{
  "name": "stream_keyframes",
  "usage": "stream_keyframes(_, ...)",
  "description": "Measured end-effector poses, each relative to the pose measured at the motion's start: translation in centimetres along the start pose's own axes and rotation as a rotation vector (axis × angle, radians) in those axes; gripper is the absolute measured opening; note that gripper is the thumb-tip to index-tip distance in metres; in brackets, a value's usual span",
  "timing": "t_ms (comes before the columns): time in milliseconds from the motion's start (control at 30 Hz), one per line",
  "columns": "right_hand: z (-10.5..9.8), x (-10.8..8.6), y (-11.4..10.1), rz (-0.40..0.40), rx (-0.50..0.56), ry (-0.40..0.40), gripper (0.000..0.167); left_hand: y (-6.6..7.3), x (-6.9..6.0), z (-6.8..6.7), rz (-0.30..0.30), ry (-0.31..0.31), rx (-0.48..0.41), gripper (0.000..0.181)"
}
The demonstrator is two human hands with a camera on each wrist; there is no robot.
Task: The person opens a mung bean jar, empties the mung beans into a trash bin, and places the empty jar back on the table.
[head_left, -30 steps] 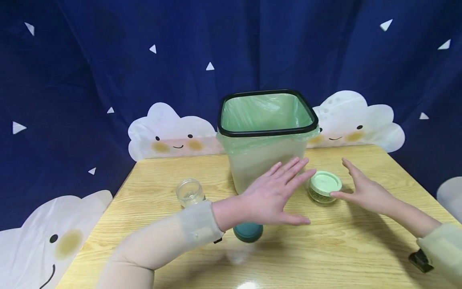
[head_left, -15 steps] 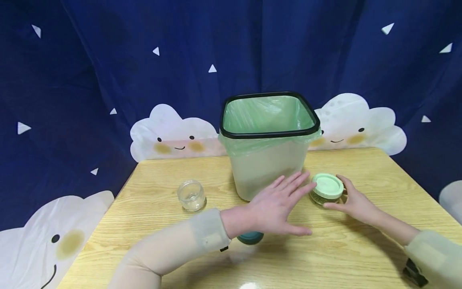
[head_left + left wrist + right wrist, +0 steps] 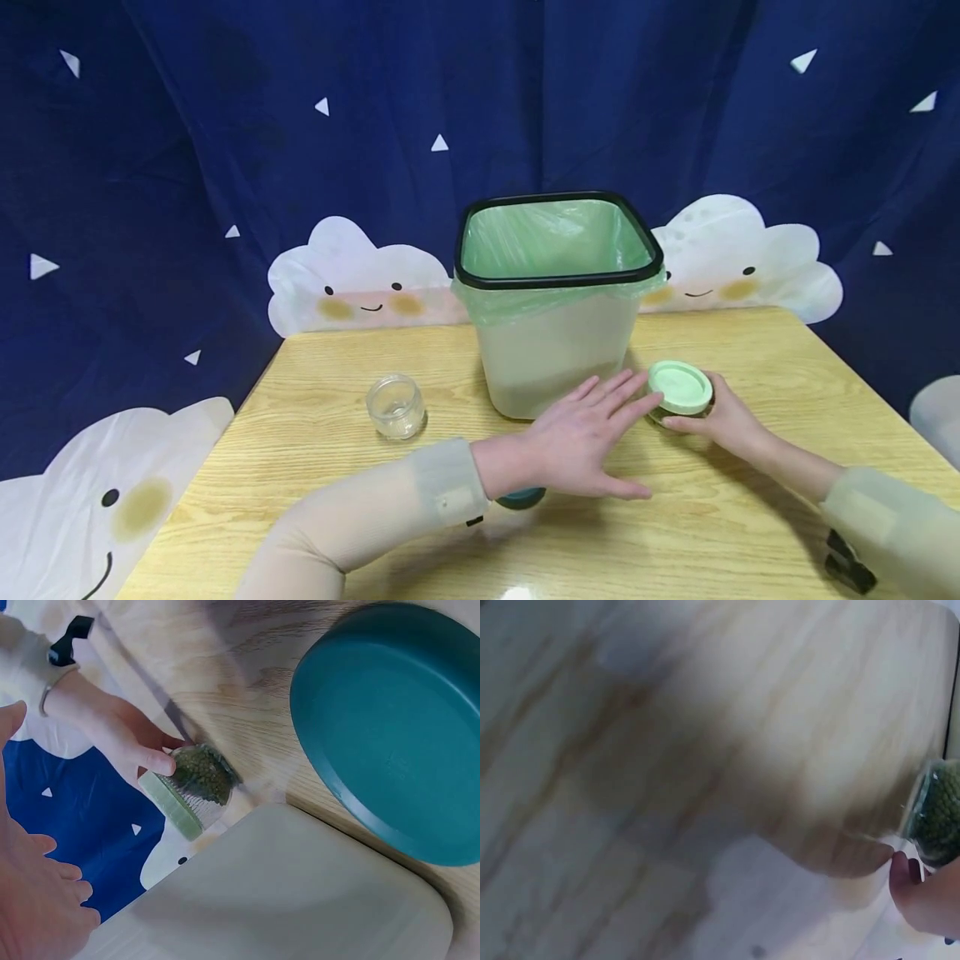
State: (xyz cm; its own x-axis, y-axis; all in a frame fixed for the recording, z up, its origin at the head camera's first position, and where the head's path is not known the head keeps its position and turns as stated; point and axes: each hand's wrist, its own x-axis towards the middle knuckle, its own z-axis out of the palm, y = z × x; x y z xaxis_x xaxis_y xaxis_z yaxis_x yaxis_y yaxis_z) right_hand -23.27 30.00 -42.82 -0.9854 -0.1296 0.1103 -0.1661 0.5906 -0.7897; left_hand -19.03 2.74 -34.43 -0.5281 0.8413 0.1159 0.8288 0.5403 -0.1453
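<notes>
My right hand [image 3: 731, 423] grips a clear jar [image 3: 202, 777] by its side, with the thumb toward me. The jar has a pale green lid [image 3: 678, 386] and small green beans or grains inside; it stands upright on the table, right of the bin. In the right wrist view only part of the jar [image 3: 941, 814] shows, beside the fingers [image 3: 922, 896]. My left hand [image 3: 585, 442] hovers palm down before the bin, fingers spread, holding nothing; its fingertips come near the jar. Below the left wrist lies a teal bowl-like thing [image 3: 390, 727], mostly hidden in the head view.
A whitish bin [image 3: 555, 358] with a green liner bag and black rim stands at the middle back. An open clear jar [image 3: 395, 408] sits on the wooden table [image 3: 330, 375] at left. A dark blue curtain [image 3: 375, 67] with clouds hangs behind.
My right hand has moved left onto the lidded jar and now grips it, where before its fingers were spread apart beside it. The left hand has lowered slightly, still spread.
</notes>
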Motion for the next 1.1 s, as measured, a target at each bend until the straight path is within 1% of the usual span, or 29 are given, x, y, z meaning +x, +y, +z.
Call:
stream_keyframes(100, 0.3, 0.1, 0.1, 0.012, 0.024, 0.021, 0.096, 0.0, 0.1, 0.0, 0.001, 0.005, 0.005, 0.101)
stream_keyframes(233, 0.3, 0.1, 0.3, 0.021, 0.041, 0.025, 0.094, 0.0, 0.2, -0.1, 0.003, 0.011, 0.01, 0.101)
stream_keyframes(433, -0.1, 0.2, 0.5, 0.043, 0.035, 0.009, 0.094, 0.0, 0.4, -0.4, 0.002, 0.007, 0.025, 0.102)
stream_keyframes(567, -0.7, -0.2, 0.4, 0.047, 0.01, 0.006, 0.093, 0.3, 0.7, -0.7, 0.01, 0.005, 0.015, 0.102)
stream_keyframes(733, -2.0, -0.8, -0.7, 0.001, -0.028, 0.008, 0.087, 0.7, 1.4, -1.4, 0.026, 0.022, 0.007, 0.101)
stream_keyframes(900, -3.5, -1.4, -2.5, -0.082, -0.039, 0.014, 0.083, 0.9, 2.0, -2.3, 0.039, 0.04, -0.022, 0.103)
stream_keyframes(1000, -4.2, -1.8, -3.4, -0.144, -0.041, 0.02, 0.082, 0.8, 2.2, -2.7, 0.04, 0.052, -0.065, 0.103)
stream_keyframes(1100, -4.8, -2.2, -4.2, -0.206, -0.049, 0.029, 0.08, 0.7, 2.3, -3.2, 0.035, 0.07, -0.144, 0.103)
